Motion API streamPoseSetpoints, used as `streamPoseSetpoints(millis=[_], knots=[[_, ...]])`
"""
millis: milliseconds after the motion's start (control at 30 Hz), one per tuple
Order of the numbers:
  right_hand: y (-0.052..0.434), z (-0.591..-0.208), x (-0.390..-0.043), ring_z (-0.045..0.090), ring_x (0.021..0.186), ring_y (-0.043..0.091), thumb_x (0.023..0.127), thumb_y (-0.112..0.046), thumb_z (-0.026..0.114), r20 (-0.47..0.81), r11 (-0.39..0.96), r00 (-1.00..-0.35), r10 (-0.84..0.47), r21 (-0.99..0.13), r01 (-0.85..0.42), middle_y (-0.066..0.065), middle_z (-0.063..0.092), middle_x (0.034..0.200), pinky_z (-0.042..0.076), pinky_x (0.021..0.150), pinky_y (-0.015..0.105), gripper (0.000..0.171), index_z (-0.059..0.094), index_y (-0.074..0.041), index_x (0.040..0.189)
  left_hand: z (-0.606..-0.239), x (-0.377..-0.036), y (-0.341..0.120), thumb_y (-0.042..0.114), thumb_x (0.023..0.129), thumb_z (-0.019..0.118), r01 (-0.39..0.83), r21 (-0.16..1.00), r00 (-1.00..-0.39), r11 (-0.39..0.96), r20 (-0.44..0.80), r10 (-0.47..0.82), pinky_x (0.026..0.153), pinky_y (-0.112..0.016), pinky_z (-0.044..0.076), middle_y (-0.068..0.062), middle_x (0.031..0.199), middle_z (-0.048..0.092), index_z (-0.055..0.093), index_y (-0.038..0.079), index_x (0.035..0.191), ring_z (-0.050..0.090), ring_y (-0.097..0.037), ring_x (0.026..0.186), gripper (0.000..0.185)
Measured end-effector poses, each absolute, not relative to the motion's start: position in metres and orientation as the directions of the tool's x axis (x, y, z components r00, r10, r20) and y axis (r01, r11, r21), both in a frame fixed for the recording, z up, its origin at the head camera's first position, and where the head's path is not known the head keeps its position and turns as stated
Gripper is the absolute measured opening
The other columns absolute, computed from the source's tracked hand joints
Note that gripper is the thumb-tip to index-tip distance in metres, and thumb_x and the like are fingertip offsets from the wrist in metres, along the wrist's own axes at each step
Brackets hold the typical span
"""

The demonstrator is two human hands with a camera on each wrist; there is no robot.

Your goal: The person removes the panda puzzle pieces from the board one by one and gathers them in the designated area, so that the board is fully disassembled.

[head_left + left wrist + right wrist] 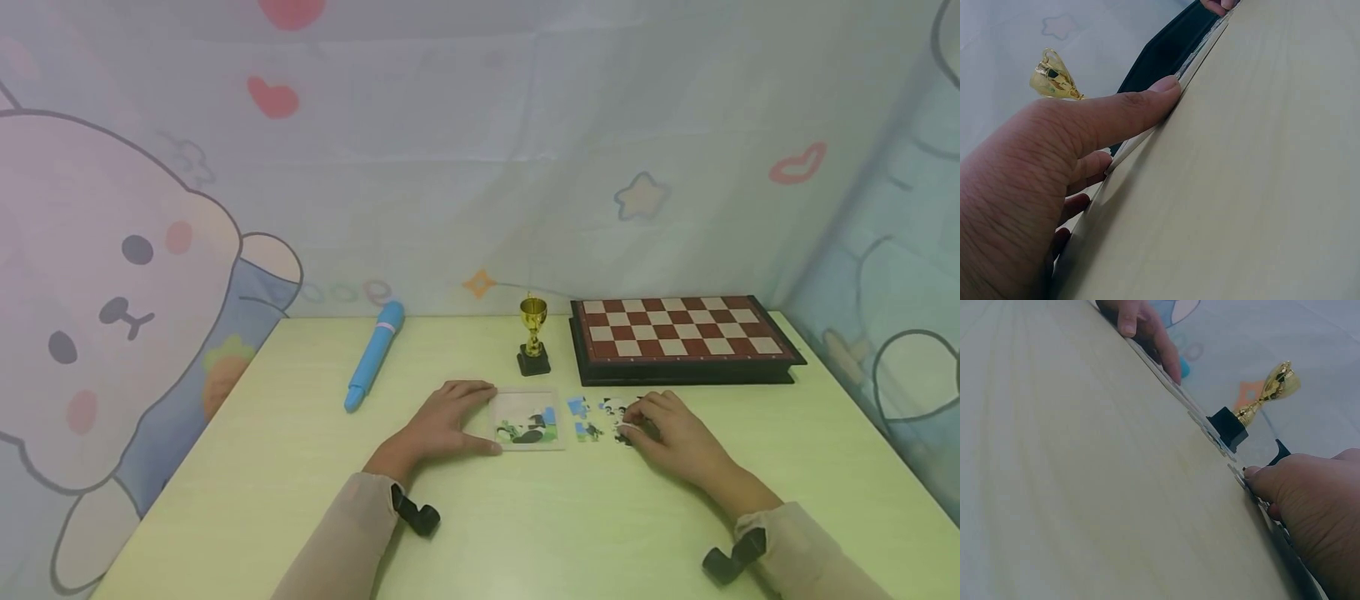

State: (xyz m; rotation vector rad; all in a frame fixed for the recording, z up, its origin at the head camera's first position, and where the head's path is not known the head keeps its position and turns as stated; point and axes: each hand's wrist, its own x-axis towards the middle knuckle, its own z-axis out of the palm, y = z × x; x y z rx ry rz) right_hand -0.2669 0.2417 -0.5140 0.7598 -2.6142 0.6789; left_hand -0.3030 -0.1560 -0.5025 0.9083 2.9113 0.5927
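A small puzzle tray (528, 398) with a partly built picture lies on the table in front of me. My left hand (480, 417) braces its left edge, with the thumb (1147, 103) straight along the near side and the fingers at the far corner. Several loose puzzle pieces (583, 410) lie just right of the tray. My right hand (628, 423) is curled over the rightmost pieces and pinches one at its fingertips (1252, 473). The right wrist view shows the pieces (1200, 422) edge-on, with my left hand (1141, 325) beyond them.
A small gold trophy (533, 335) stands just behind the tray. A folded chessboard (678, 333) sits at the back right and a blue pen (372, 354) at the back left. A cartoon-print curtain surrounds the pale green table (525, 517).
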Motion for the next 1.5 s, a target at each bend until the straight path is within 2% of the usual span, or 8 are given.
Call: streamPoseSetpoints(millis=[633, 767, 933, 1100, 1267, 1367, 1500], knots=[[0.239, -0.510, -0.269, 0.050, 0.092, 0.010, 0.092, -0.019, 0.074, 0.484, 0.720, -0.778, -0.401, -0.358, -0.594, -0.014, 0.061, 0.094, 0.048, 0.076, 0.036, 0.008, 0.069, -0.024, 0.095, -0.497, -0.303, -0.157, 0.073, 0.076, 0.069, 0.547, 0.385, -0.825, 0.744, 0.096, 0.557, 0.117, -0.049, 0.025, 0.008, 0.156, 0.039, 0.044, 0.022, 0.154, 0.031, -0.020, 0.144, 0.096], [0.236, -0.511, -0.273, 0.051, 0.093, 0.011, 0.092, -0.019, 0.074, 0.503, 0.706, -0.768, -0.397, -0.367, -0.605, -0.013, 0.061, 0.094, 0.048, 0.078, 0.037, 0.007, 0.069, -0.023, 0.095, -0.500, -0.304, -0.156, 0.075, 0.076, 0.068, 0.545, 0.383, -0.826, 0.746, 0.095, 0.555, 0.117, -0.048, 0.025, 0.009, 0.157, 0.038, 0.043, 0.023, 0.154, 0.030, -0.018, 0.145, 0.097], [0.223, -0.513, -0.281, 0.049, 0.088, 0.011, 0.093, -0.020, 0.073, 0.509, 0.678, -0.751, -0.421, -0.373, -0.633, -0.015, 0.059, 0.092, 0.045, 0.077, 0.034, 0.006, 0.068, -0.022, 0.096, -0.502, -0.303, -0.154, 0.077, 0.076, 0.067, 0.544, 0.383, -0.826, 0.746, 0.090, 0.556, 0.118, -0.048, 0.024, 0.009, 0.157, 0.038, 0.042, 0.024, 0.155, 0.029, -0.019, 0.146, 0.098], [0.195, -0.514, -0.293, 0.045, 0.086, 0.009, 0.095, -0.024, 0.071, 0.506, 0.645, -0.728, -0.463, -0.371, -0.668, -0.014, 0.060, 0.096, 0.044, 0.072, 0.031, 0.008, 0.068, -0.020, 0.102, -0.500, -0.302, -0.154, 0.074, 0.076, 0.069, 0.542, 0.380, -0.827, 0.749, 0.086, 0.555, 0.117, -0.049, 0.025, 0.008, 0.157, 0.038, 0.043, 0.024, 0.154, 0.030, -0.020, 0.146, 0.096], [0.164, -0.514, -0.306, 0.047, 0.088, 0.009, 0.096, -0.036, 0.069, 0.482, 0.624, -0.714, -0.507, -0.367, -0.690, -0.010, 0.063, 0.103, 0.046, 0.077, 0.033, 0.021, 0.070, -0.019, 0.108, -0.501, -0.301, -0.156, 0.074, 0.076, 0.069, 0.544, 0.377, -0.826, 0.750, 0.086, 0.556, 0.117, -0.049, 0.026, 0.007, 0.157, 0.039, 0.043, 0.023, 0.154, 0.030, -0.021, 0.145, 0.097], [0.150, -0.513, -0.308, 0.049, 0.093, 0.011, 0.093, -0.046, 0.070, 0.464, 0.626, -0.711, -0.529, -0.352, -0.696, -0.009, 0.063, 0.107, 0.048, 0.081, 0.035, 0.032, 0.071, -0.020, 0.109, -0.501, -0.300, -0.157, 0.075, 0.076, 0.068, 0.545, 0.382, -0.825, 0.747, 0.085, 0.559, 0.117, -0.050, 0.026, 0.007, 0.157, 0.038, 0.043, 0.023, 0.154, 0.030, -0.021, 0.145, 0.097], [0.144, -0.511, -0.305, 0.049, 0.095, 0.011, 0.088, -0.054, 0.073, 0.448, 0.640, -0.710, -0.543, -0.326, -0.695, -0.009, 0.063, 0.110, 0.048, 0.081, 0.035, 0.038, 0.071, -0.022, 0.107, -0.501, -0.301, -0.157, 0.077, 0.077, 0.066, 0.546, 0.377, -0.825, 0.748, 0.085, 0.559, 0.117, -0.049, 0.026, 0.008, 0.157, 0.038, 0.043, 0.024, 0.154, 0.029, -0.020, 0.146, 0.097]])
